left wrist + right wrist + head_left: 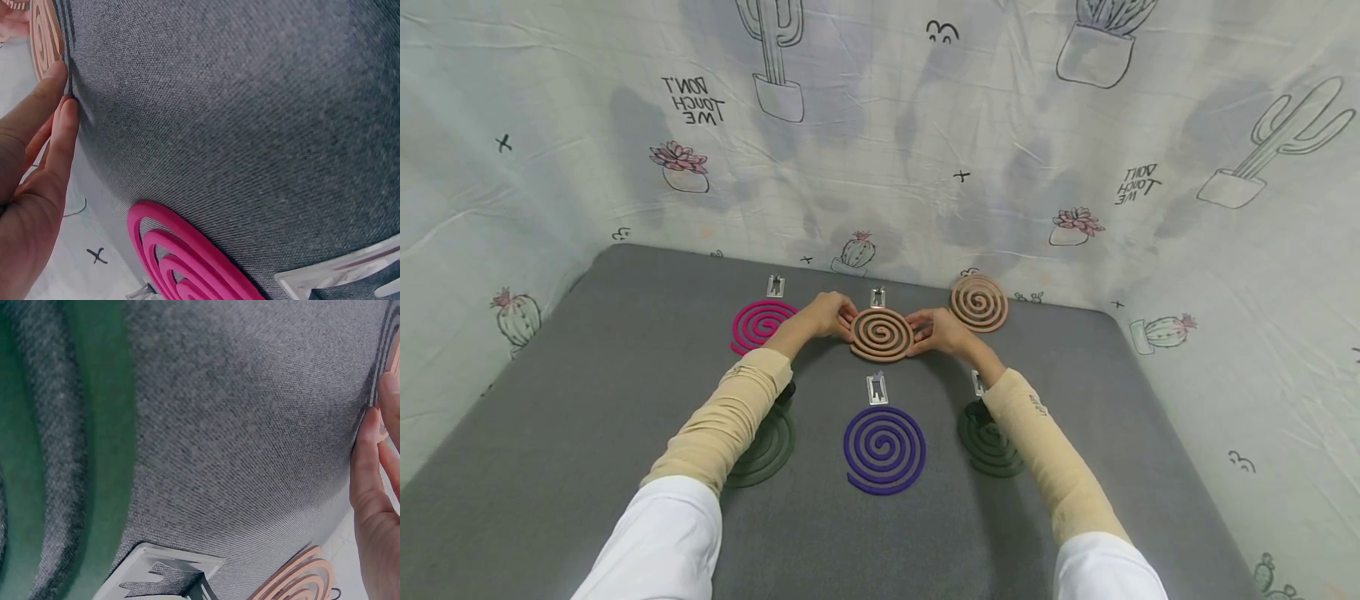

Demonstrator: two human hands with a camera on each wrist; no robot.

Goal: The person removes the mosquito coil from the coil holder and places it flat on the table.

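Note:
A tan mosquito coil [882,335] lies between my two hands near the back of the grey surface. My left hand [832,317] pinches its left edge between thumb and fingers. On the opposite edge, my right hand [943,332] grips it the same way. In the left wrist view the coil [42,37] is seen nearly edge-on at the fingertips. The right wrist view catches only a sliver of it beside the fingers. Just behind the coil is a small metal coil stand [877,297]. Whether the coil is lifted off the surface, I cannot tell.
A pink coil [741,332] lies partly under my left forearm, another tan coil [979,303] at back right. Nearer are a purple coil [885,450] and two green coils, left [767,454] and right [996,458], partly covered by my arms. Metal stands [877,389] lie among them.

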